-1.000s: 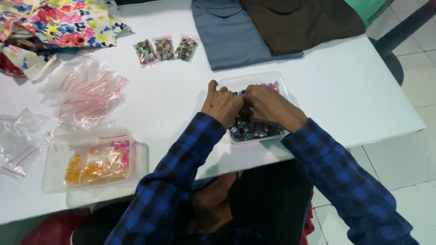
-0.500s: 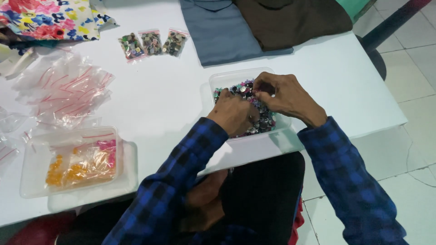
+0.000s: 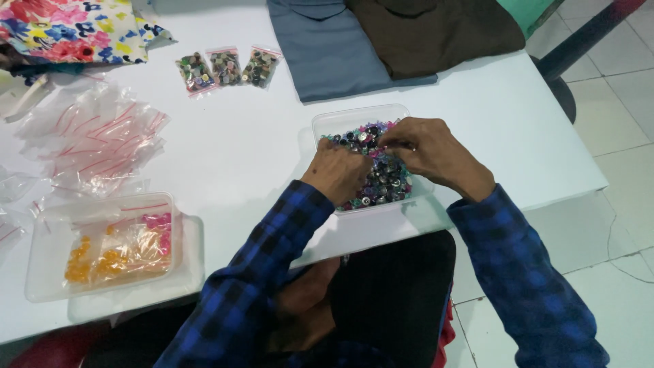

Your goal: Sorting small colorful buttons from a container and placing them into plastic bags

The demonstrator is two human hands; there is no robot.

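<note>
A clear plastic tub (image 3: pixel 354 116) near the table's front edge is filled with small mixed-colour buttons (image 3: pixel 390 178). Both my hands are inside it. My left hand (image 3: pixel 337 174) lies on the pile's near left side with its fingers curled down into the buttons; what they grip is hidden. My right hand (image 3: pixel 428 151) reaches in from the right, its fingertips pinched together on buttons at the far side of the pile. Blue checked sleeves cover both arms.
Three small filled zip bags (image 3: pixel 226 68) lie at the back. Empty zip bags (image 3: pixel 95 140) are heaped at the left. A clear tray (image 3: pixel 51 235) holds orange and pink pieces. Folded grey-blue cloth (image 3: pixel 334 51), brown cloth (image 3: pixel 436 31) and floral fabric (image 3: pixel 75 27) lie along the far side.
Both hands stay in the tub. My right hand has shifted toward the pile's far side, my left toward the near left. The view has drifted slightly.
</note>
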